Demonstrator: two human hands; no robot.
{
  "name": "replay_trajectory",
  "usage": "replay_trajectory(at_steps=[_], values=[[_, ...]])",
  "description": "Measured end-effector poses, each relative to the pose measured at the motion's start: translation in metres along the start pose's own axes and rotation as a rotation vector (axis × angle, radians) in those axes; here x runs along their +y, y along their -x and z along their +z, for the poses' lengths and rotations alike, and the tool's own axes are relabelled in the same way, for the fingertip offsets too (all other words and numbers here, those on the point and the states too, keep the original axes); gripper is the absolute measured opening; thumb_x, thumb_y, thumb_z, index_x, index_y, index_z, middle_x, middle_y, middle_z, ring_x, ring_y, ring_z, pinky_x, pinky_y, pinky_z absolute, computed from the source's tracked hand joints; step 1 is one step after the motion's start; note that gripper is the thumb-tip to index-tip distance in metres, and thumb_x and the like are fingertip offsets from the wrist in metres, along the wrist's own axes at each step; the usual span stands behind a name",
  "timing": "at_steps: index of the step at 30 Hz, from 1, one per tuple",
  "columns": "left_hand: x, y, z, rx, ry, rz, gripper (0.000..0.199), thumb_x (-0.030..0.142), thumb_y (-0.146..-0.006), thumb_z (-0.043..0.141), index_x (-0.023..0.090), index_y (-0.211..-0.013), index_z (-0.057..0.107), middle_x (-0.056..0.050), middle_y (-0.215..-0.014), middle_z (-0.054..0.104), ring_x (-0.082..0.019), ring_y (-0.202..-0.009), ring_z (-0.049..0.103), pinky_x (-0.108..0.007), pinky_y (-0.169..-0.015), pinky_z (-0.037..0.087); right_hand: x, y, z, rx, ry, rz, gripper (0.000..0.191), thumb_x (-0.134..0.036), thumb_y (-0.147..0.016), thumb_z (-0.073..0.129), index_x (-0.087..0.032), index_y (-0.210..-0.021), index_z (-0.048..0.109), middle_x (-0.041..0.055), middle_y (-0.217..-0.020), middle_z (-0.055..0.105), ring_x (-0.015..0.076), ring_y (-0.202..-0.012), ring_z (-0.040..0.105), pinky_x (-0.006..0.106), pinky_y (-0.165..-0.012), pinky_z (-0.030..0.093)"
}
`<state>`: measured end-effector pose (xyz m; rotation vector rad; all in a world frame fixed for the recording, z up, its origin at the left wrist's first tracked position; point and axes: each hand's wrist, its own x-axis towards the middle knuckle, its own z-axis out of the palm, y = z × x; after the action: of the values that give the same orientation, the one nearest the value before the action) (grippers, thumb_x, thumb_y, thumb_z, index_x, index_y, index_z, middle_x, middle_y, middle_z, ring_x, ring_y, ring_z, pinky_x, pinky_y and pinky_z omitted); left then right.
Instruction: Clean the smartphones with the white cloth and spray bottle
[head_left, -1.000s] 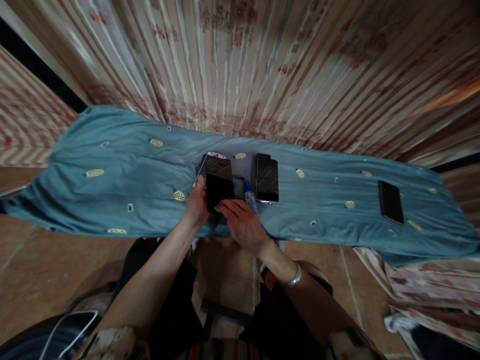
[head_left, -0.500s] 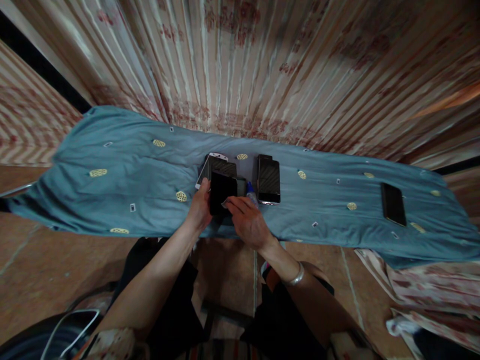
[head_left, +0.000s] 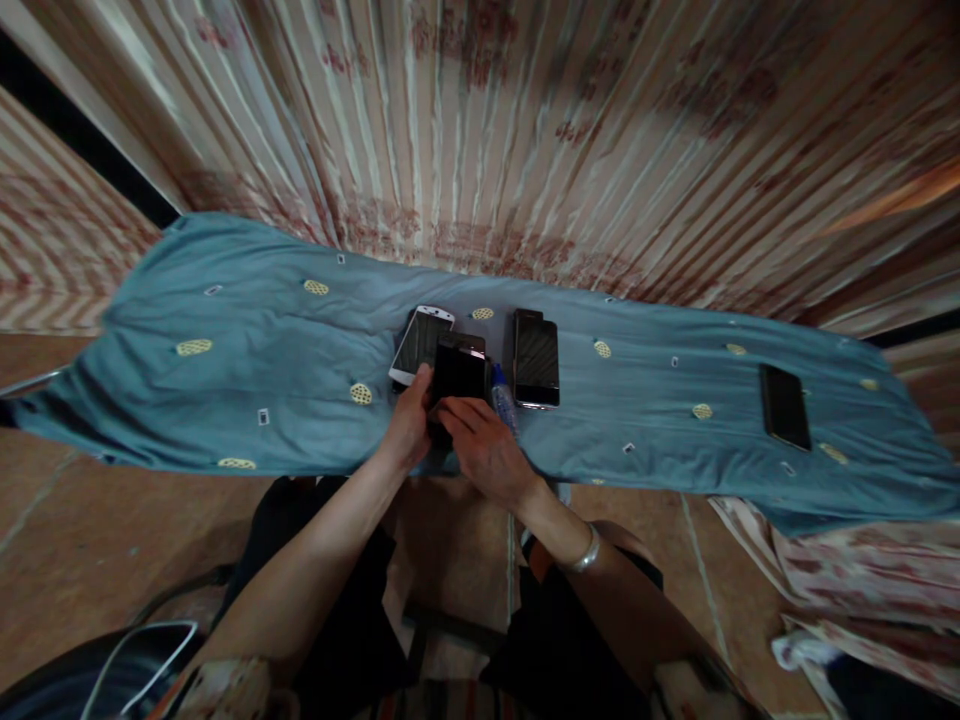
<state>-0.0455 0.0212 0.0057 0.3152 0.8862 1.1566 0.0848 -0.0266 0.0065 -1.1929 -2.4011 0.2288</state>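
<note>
My left hand [head_left: 409, 424] grips a black smartphone [head_left: 459, 375] by its left edge, thumb on the side. Across the lower part of its screen lie the bent fingers of my right hand [head_left: 486, 440], pressed together; whatever is under their tips is hidden. Behind the held phone, to the left, rests a white smartphone [head_left: 421, 342] with a dark screen. Close to my right hand's knuckles lies a clear bottle with a blue cap [head_left: 501, 388], partly covered by the hand.
Two dark phones [head_left: 537, 360] lie overlapping right of the bottle. Another black phone [head_left: 784, 407] lies far right on the teal cloth [head_left: 645, 410] with yellow patterns. A pleated curtain [head_left: 480, 150] hangs behind. A black round object with a white cable [head_left: 142, 630] is at lower left.
The held phone has tilted and shifted slightly right, uncovering more of the white phone. My right fingers have slid left across the lower screen.
</note>
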Motion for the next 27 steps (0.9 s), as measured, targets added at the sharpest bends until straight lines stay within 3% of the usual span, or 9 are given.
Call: replay_trajectory(at_steps=[9, 16, 23, 27], values=[[0.012, 0.005, 0.012, -0.009, -0.024, -0.016, 0.035, 0.046, -0.096, 0.054, 0.015, -0.092, 0.070, -0.007, -0.082, 0.073, -0.024, -0.091, 0.071, -0.034, -0.077, 0.057, 0.022, 0.010, -0.002, 0.050, -0.018, 0.060, 0.044, 0.002, -0.091, 0.043, -0.013, -0.123, 0.070, 0.0146, -0.125, 0.070, 0.0248, -0.116, 0.062, 0.046, -0.106, 0.054], [0.016, 0.010, 0.011, 0.022, -0.053, -0.001, 0.032, 0.043, -0.096, 0.055, 0.017, -0.094, 0.072, -0.008, -0.085, 0.076, -0.026, -0.098, 0.072, -0.035, -0.081, 0.058, 0.030, 0.018, -0.009, 0.138, -0.016, 0.026, 0.041, -0.001, -0.092, 0.041, -0.009, -0.116, 0.072, 0.0162, -0.117, 0.073, 0.0249, -0.107, 0.065, 0.042, -0.099, 0.057], [0.018, 0.015, 0.006, 0.087, -0.037, 0.043, 0.028, 0.039, -0.093, 0.060, 0.015, -0.098, 0.073, -0.009, -0.093, 0.077, -0.027, -0.104, 0.072, -0.035, -0.086, 0.059, 0.035, 0.029, -0.008, 0.236, -0.136, 0.132, 0.042, -0.004, -0.090, 0.043, -0.016, -0.119, 0.071, 0.0117, -0.118, 0.075, 0.0224, -0.112, 0.070, 0.042, -0.101, 0.058], [0.013, 0.018, -0.002, 0.097, -0.096, 0.025, 0.032, 0.040, -0.093, 0.060, 0.012, -0.103, 0.072, -0.011, -0.099, 0.078, -0.027, -0.109, 0.071, -0.036, -0.091, 0.057, 0.030, 0.035, -0.006, 0.196, -0.249, 0.227, 0.042, -0.007, -0.092, 0.044, -0.019, -0.123, 0.069, 0.0101, -0.114, 0.077, 0.0217, -0.109, 0.072, 0.038, -0.098, 0.059]])
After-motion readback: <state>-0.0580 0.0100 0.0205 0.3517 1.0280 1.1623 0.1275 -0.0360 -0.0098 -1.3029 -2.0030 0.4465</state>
